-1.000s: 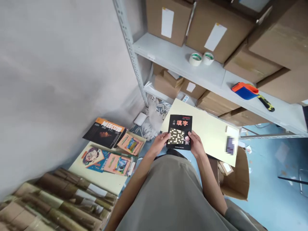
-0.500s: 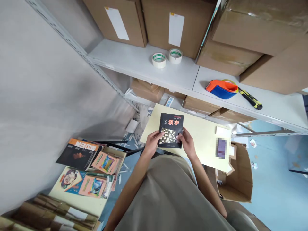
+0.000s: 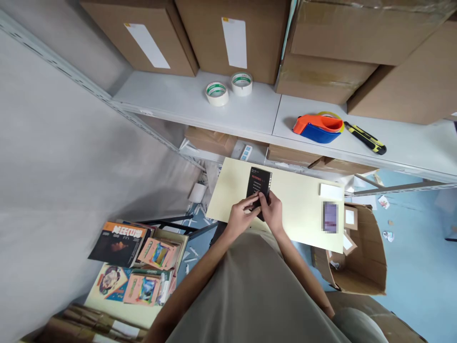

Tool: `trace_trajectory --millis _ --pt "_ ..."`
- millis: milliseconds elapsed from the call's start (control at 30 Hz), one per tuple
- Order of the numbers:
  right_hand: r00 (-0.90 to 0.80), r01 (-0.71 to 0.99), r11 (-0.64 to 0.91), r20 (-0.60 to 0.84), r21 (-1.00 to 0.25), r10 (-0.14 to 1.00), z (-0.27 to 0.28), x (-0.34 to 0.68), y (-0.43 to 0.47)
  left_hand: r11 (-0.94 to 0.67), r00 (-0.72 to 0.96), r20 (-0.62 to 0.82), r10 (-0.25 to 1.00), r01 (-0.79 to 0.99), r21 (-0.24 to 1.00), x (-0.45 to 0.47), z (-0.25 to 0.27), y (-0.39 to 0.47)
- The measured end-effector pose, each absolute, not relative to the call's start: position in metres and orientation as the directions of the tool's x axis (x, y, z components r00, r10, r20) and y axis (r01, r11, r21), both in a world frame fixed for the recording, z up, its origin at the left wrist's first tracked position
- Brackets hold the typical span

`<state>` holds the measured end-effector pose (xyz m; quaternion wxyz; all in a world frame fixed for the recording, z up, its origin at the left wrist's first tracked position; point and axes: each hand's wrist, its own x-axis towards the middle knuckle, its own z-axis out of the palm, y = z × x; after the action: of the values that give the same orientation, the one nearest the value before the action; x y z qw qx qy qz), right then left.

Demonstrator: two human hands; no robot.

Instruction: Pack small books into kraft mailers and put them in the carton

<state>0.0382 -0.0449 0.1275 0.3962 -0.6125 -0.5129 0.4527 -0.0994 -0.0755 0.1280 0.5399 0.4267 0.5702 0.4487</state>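
A black book with small pale lines of text and a red line is held over the pale yellow board table. Its face looks narrow, tilted to one side. My right hand grips the lower right edge, thumb on the front. My left hand is closed at the lower left of the book, its fingertips meeting my right thumb across the cover. Both hands hide the bottom part of the book.
Tape rolls, an orange and blue tape dispenser and a utility knife lie on the shelf. Stacked books are at left. An open cardboard box stands right, beside a pixelated purple item on the table.
The book has been turned from its crossword-patterned front to a side with small text lines. My left hand moved right, closer to my right hand. The view shifted slightly.
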Motion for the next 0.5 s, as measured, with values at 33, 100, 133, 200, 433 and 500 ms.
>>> trace_trajectory --millis 33,100,133,200,433,500 --pt "0.061 0.222 -0.153 -0.143 -0.963 0.988 0.127 0.043 -0.041 0.240 -0.057 -0.240 0.969 -0.008 0.971 -0.105 0.128 -0.073" --pt "0.025 0.061 -0.176 -0.174 -0.983 0.984 0.127 0.052 -0.036 0.246 -0.139 -0.248 0.959 -0.032 0.969 -0.119 0.128 -0.067" --pt "-0.002 -0.038 -0.204 -0.204 -0.978 0.979 0.128 0.055 -0.035 0.242 -0.203 -0.247 0.948 -0.047 0.969 -0.126 0.128 -0.064" --pt "-0.058 -0.212 -0.274 -0.268 -0.938 0.962 0.130 0.060 -0.034 0.237 -0.290 -0.257 0.922 -0.101 0.966 -0.140 0.129 -0.061" --pt "-0.148 -0.367 -0.383 -0.353 -0.848 0.924 0.139 0.066 -0.038 0.454 0.049 -0.469 0.882 -0.356 0.817 -0.149 0.137 -0.067" --pt "-0.161 -0.356 -0.385 -0.350 -0.851 0.923 0.138 0.067 -0.040 0.455 0.040 -0.476 0.879 -0.372 0.809 -0.146 0.139 -0.070"
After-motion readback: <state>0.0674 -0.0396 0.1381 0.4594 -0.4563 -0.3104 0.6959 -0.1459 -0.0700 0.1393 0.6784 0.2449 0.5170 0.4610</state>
